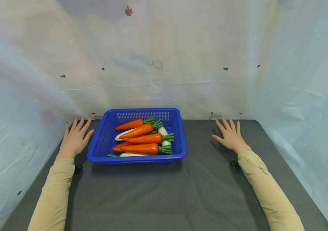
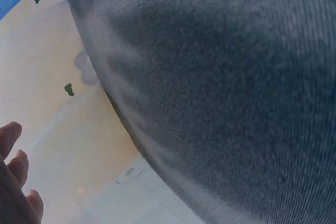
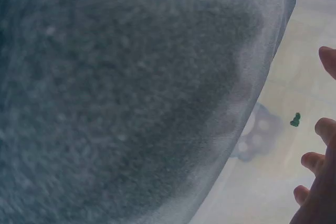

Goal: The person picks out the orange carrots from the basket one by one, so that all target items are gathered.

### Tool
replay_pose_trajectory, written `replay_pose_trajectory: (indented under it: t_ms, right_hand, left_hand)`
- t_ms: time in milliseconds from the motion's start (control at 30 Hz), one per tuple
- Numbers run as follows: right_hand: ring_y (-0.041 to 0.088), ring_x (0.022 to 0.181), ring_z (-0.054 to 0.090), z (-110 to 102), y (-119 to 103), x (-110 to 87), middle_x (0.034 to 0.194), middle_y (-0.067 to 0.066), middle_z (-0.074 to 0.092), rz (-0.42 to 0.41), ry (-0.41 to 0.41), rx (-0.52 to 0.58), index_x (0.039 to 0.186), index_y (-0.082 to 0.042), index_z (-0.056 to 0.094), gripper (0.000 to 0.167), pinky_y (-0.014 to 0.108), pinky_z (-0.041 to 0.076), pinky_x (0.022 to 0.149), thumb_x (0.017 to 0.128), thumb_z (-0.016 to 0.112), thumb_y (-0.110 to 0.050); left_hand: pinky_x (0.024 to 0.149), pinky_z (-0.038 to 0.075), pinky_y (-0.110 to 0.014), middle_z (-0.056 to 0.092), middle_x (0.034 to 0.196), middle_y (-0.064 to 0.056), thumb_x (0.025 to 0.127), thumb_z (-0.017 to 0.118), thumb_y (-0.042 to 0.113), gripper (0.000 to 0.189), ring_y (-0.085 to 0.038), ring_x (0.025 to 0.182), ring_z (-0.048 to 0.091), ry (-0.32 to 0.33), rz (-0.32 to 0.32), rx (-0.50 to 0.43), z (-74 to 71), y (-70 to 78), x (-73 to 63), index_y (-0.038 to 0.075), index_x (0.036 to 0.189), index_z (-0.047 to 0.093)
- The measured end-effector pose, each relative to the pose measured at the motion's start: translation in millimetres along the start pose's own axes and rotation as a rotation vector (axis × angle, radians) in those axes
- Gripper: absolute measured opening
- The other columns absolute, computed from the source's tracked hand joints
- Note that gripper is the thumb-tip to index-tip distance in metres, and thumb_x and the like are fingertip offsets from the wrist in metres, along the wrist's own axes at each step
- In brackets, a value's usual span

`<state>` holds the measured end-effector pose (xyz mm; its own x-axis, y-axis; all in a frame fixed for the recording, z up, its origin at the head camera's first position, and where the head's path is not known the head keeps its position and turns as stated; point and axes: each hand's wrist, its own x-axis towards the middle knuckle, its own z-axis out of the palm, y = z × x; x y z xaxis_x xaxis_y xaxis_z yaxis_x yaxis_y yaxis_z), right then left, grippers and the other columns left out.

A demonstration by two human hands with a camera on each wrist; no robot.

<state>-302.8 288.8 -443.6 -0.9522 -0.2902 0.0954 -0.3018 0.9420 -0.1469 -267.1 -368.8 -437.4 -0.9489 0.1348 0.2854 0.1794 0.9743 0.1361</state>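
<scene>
A blue plastic basket (image 1: 137, 159) stands toward the back of the table, left of the middle. Several orange carrots (image 1: 144, 138) with green tops lie in it, over white radishes (image 1: 163, 131) that are partly hidden. My left hand (image 1: 75, 139), fingers spread and holding nothing, is just left of the basket. Well to the basket's right, my right hand (image 1: 231, 136) is spread too, with nothing in it. Only the fingertips of each hand show at the edges of the wrist views.
Dark grey cloth (image 1: 158, 195) covers the table. A pale plastic sheet (image 1: 181, 57) with small dark marks rises behind the far edge and along both sides. A small dark device (image 1: 234, 165) sits at my right wrist, another (image 1: 78, 169) at the left.
</scene>
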Motion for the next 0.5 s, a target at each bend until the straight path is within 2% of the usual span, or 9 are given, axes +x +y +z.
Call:
replay_pose_trajectory:
  t_ms: [300, 433, 500]
  right_hand:
    - [0.047, 0.140, -0.002, -15.2, -3.9, 3.1, 0.156, 0.024, 0.005, -0.025, -0.010, -0.016, 0.154, -0.010, 0.014, 0.083, 0.064, -0.008, 0.105, 0.094, 0.052, -0.053]
    - [0.048, 0.138, 0.003, -26.0, -11.5, 9.4, 0.153, 0.028, 0.008, -0.042, -0.050, 0.034, 0.153, -0.007, 0.014, 0.084, 0.064, -0.004, 0.106, 0.094, 0.051, -0.054]
    - [0.049, 0.137, 0.006, -32.1, -17.5, 13.0, 0.152, 0.030, 0.010, -0.056, -0.077, 0.081, 0.152, -0.004, 0.013, 0.085, 0.064, 0.000, 0.106, 0.095, 0.051, -0.053]
  left_hand:
    - [0.106, -0.017, -0.055, 0.013, 0.155, -0.024, 0.103, 0.029, 0.048, 0.062, -0.039, 0.142, -0.006, 0.000, 0.014, -0.007, -12.2, -0.1, 4.1, 0.018, 0.154, 0.013]
    - [0.106, -0.014, -0.058, 0.011, 0.155, -0.024, 0.104, 0.026, 0.048, 0.061, -0.041, 0.142, -0.005, -0.005, 0.012, -0.086, -23.7, 3.0, 6.6, 0.019, 0.155, 0.009]
    - [0.106, -0.012, -0.060, 0.010, 0.155, -0.025, 0.104, 0.025, 0.046, 0.060, -0.042, 0.141, -0.004, -0.013, 0.012, -0.160, -31.3, 5.8, 7.7, 0.018, 0.154, 0.008]
